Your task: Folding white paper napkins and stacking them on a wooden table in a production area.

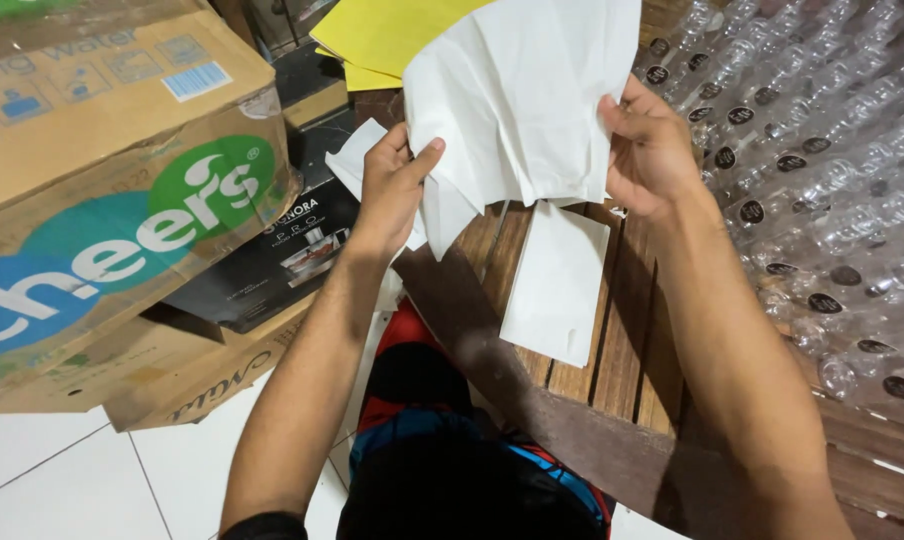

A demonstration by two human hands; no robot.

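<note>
White paper bags (517,100) in both hands

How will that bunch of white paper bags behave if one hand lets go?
The white paper bags look thin and floppy: lower corners droop below the left hand. Probably very light; the right hand pinches them with fingertips only. Loose layers fan apart, so some could slip onto the wooden table.
</note>
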